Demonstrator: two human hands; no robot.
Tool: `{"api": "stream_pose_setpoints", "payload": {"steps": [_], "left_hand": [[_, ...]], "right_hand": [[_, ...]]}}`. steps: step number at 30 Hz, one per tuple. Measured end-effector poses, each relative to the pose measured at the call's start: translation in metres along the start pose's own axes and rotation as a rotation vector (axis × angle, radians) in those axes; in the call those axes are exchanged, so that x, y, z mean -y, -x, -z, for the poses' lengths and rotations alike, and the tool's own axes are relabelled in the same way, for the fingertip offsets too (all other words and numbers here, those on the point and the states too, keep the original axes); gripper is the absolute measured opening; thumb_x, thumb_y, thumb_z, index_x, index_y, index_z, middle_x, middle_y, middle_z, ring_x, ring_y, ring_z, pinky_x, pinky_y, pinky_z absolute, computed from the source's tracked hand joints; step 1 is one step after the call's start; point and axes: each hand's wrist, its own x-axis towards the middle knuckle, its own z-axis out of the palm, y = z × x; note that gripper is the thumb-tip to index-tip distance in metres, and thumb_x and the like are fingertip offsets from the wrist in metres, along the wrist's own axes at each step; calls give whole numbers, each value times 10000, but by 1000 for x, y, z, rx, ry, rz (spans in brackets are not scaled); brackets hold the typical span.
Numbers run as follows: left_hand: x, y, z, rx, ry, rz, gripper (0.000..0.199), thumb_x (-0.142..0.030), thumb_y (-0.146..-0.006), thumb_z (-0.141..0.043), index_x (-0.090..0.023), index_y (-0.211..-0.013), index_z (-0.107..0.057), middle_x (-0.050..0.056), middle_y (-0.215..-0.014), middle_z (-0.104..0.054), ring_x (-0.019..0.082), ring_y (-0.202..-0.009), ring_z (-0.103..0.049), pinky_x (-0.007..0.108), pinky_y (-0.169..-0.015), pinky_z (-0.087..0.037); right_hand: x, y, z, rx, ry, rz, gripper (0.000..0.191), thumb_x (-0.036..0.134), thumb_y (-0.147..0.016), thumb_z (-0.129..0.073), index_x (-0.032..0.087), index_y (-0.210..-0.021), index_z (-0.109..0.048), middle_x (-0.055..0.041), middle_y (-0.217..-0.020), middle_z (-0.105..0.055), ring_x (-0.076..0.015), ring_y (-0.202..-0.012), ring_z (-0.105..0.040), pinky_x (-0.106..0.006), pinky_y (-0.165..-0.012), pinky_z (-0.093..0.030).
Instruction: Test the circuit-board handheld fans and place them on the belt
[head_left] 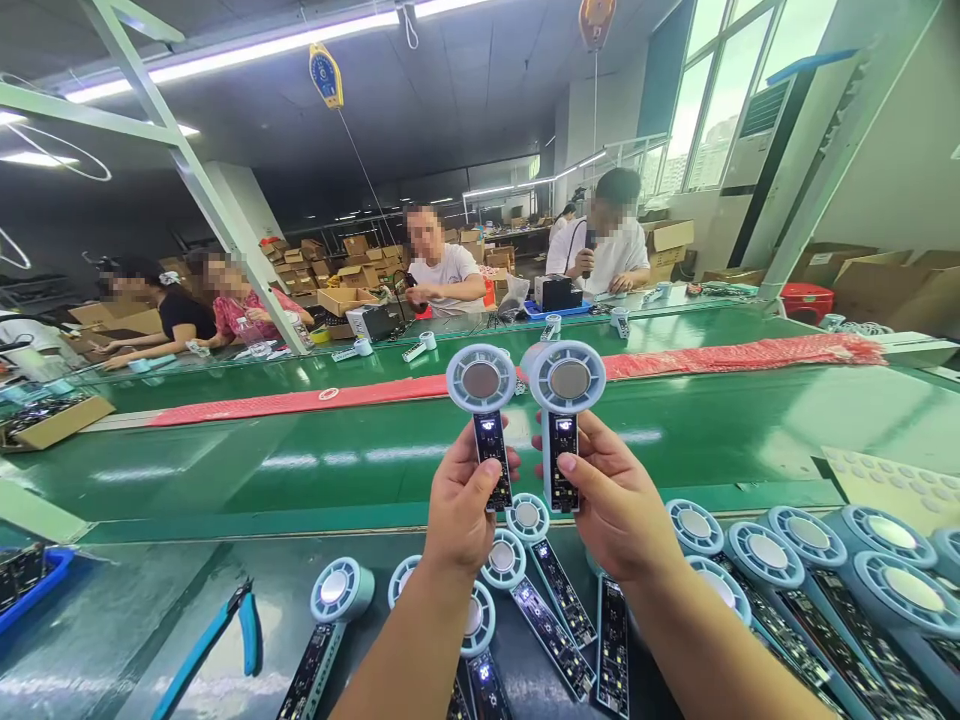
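Two light-blue handheld fans with bare circuit boards are held upright side by side above the front edge of the bench. My left hand (pixel 466 490) is closed round the handle of the left fan (pixel 481 380), its thumb on the board. The right fan (pixel 568 380) is gripped the same way by my right hand (pixel 611 490), thumb on its board. A small lit display shows on each board. Below and between my forearms lie several similar fans (pixel 551 625), partly hidden by my arms.
Blue cutters (pixel 202 650) and one fan (pixel 334 600) lie on the left. More fans (pixel 825 580) are piled right. A green conveyor (pixel 337 450) with a red strip (pixel 375 395) runs across. People sit beyond it.
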Motion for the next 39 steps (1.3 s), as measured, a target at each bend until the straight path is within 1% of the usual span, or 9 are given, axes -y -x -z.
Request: {"api": "stream_pose_setpoints", "payload": {"steps": [4,7,9,12,21,25,30,34,39], "left_hand": [[0,1,-2,-34,29,25,437,-323,-594,-868,-228,-1003,-745,46,-952,-718,139,-741,-655,240,-664,-548],[-1,2,-1,10,29,36,489,-352,-593,-867,-222,-1046,-734,59,-956,-715,159,-789,-655,263,-719,-551],[-1,2,0,44,20,32,516,-377,-605,-859,-213,-1075,-725,56,-899,-710,155,-775,-641,262,-725,-542],[1,1,0,49,16,33,520,-373,-609,-859,-205,-1081,-720,40,-819,-696,146,-750,-625,251,-718,-528],[1,1,-1,-14,13,71,498,-378,-606,-862,-199,-1049,-725,42,-773,-699,148,-707,-627,262,-681,-532],[2,0,-2,-17,-17,53,460,-384,-638,-840,-200,-1043,-726,45,-817,-702,140,-696,-613,268,-668,-529],[1,2,-5,-33,9,56,484,-385,-610,-868,-224,-1046,-730,54,-941,-714,157,-767,-651,285,-723,-550],[-1,3,-6,5,61,73,538,-387,-552,-901,-221,-1038,-740,43,-916,-704,147,-789,-650,248,-726,-537],[1,2,-4,6,40,68,519,-363,-568,-894,-210,-1039,-735,45,-884,-701,138,-749,-632,247,-713,-522]], "right_hand": [[0,0,-1,14,-37,-6,470,341,-695,-835,318,-1144,-695,-41,-1216,-665,-265,-1169,-582,-474,-1036,-451],[1,0,-2,54,-67,-13,479,364,-707,-818,325,-1166,-686,-37,-1238,-649,-267,-1194,-569,-493,-1087,-412],[1,-1,-2,78,-83,-20,479,373,-708,-811,314,-1168,-687,-42,-1236,-645,-271,-1196,-567,-496,-1100,-400],[1,-2,-2,82,-92,-23,469,358,-708,-819,318,-1159,-696,-38,-1207,-653,-268,-1181,-573,-485,-1090,-410],[3,-1,-3,50,-109,-50,457,346,-675,-852,317,-1108,-709,-32,-1137,-681,-258,-1109,-606,-468,-1025,-468],[0,-1,-3,38,-55,-38,476,355,-692,-835,299,-1143,-693,-46,-1127,-680,-249,-1059,-620,-455,-982,-495],[0,0,-2,72,-49,9,416,333,-753,-783,342,-1158,-688,-20,-1117,-679,-233,-1120,-602,-460,-1069,-431],[4,0,-2,102,-112,-31,441,383,-731,-797,326,-1156,-691,-31,-1177,-659,-261,-1208,-556,-462,-1092,-409],[5,0,-2,72,-104,-63,476,376,-698,-817,314,-1150,-684,-37,-1160,-664,-269,-1159,-578,-482,-1064,-431]]}}
